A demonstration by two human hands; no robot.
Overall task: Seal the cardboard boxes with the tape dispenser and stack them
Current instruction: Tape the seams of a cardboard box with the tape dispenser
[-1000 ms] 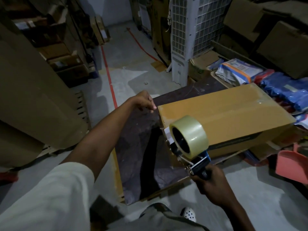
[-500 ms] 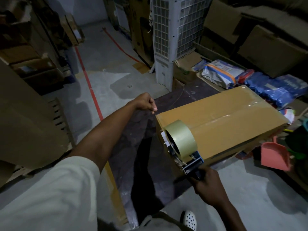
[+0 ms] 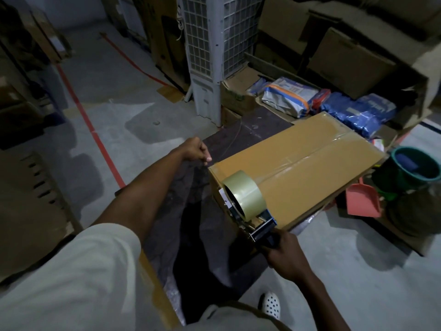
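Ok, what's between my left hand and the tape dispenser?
Head view: the near top corner of the cardboard box lies between the left hand and the tape dispenser.

- Dim light over a grey concrete floor (image 3: 133, 96), crossed by a red line (image 3: 96, 137).
- Tall white grilled cooler (image 3: 205, 56) at the back.
- Brown cartons (image 3: 346, 58) piled on the right.
- Flattened cardboard sheets (image 3: 28, 206) along the left.
- Pale wall (image 3: 78, 10) far behind.

View swings right: green bucket (image 3: 415, 163) enters at right edge, and the pink dustpan (image 3: 362, 201) shows fuller. Left hand (image 3: 194, 149) drifts just off the box (image 3: 310, 168) corner. Tape dispenser (image 3: 248, 204) slides slightly toward that corner.
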